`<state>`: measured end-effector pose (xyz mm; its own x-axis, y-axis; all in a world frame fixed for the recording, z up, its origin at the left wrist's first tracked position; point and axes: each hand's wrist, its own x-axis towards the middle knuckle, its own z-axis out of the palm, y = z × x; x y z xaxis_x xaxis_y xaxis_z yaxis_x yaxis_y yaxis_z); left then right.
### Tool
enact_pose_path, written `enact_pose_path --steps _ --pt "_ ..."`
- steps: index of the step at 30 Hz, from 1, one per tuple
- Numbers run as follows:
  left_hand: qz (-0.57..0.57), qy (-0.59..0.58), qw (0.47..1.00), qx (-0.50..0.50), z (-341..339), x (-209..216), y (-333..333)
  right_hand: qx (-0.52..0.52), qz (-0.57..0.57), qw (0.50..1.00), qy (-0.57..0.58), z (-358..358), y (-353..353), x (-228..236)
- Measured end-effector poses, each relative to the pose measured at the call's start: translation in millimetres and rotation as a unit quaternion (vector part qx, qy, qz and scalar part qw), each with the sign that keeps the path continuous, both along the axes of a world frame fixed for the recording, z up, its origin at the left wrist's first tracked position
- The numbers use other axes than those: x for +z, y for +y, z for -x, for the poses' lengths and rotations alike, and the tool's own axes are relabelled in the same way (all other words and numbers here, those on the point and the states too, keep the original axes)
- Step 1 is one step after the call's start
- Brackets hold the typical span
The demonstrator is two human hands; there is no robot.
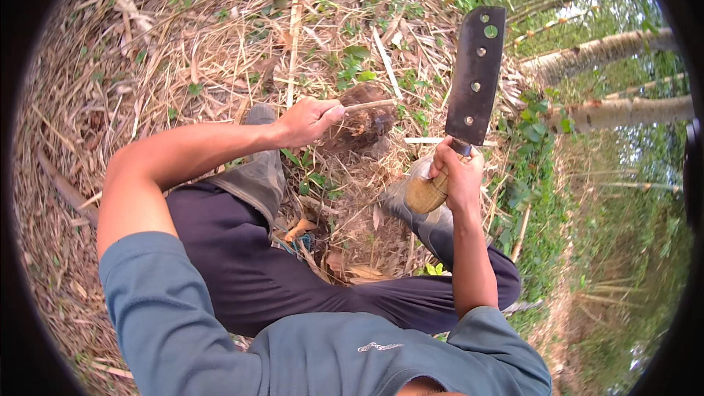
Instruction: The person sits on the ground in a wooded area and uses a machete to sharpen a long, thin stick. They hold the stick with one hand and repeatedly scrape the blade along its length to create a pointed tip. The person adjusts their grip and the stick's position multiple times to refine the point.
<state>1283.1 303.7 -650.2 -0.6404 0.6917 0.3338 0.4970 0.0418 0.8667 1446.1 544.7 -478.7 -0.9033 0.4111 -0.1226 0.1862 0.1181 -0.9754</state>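
My right hand (456,176) grips a broad cleaver (475,77) by its thick yellowish handle (425,189). The dark blade has a row of round holes and points up and away from me. In front of me, my left hand (309,122) is closed on the near end of a thin pale stick (367,105). The stick reaches to the right over a rough brown wood stump (361,128). Blade and stick are well apart. Whether the stick touches the stump, I cannot tell.
My boots (265,169) stand on either side of the stump. Dry stalks and leaves (205,51) litter the ground. Pale trunks (616,114) and green plants stand to the right. A brown piece of wood (299,230) lies between my legs.
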Motion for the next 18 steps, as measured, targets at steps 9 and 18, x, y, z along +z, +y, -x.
enact_pose_path --steps 9,18 --pt "-0.030 0.000 0.995 -0.100 -30.7 32.4 16.7 0.079 0.123 0.985 0.086 -19.0 -15.9 -18.5" --pt "0.059 -0.027 0.994 -0.093 -33.6 18.2 21.1 0.016 0.133 0.990 0.048 -18.8 -3.4 -42.2"
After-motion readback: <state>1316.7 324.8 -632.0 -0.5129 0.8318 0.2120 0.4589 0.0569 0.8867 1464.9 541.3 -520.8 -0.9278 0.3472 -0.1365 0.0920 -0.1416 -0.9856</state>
